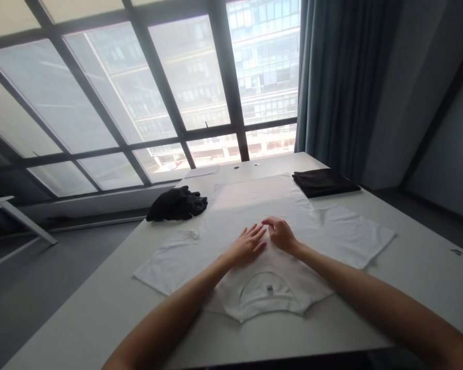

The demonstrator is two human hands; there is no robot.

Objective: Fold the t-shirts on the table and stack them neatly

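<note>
A white T-shirt [278, 210] lies spread flat on the white table [420, 277], collar toward me, sleeves out to both sides. My left hand [247, 244] rests flat on the shirt's chest, fingers stretched out and together. My right hand [280, 232] sits just beside it on the cloth, fingers curled slightly downward, holding nothing. The two hands nearly touch at the fingertips.
A crumpled black garment [176, 203] lies at the table's left edge. A folded black garment [324, 182] sits at the far right. A paper sheet [201, 171] lies at the far edge. Large windows stand behind, a blue curtain [332, 82] to the right, another table [0, 204] at left.
</note>
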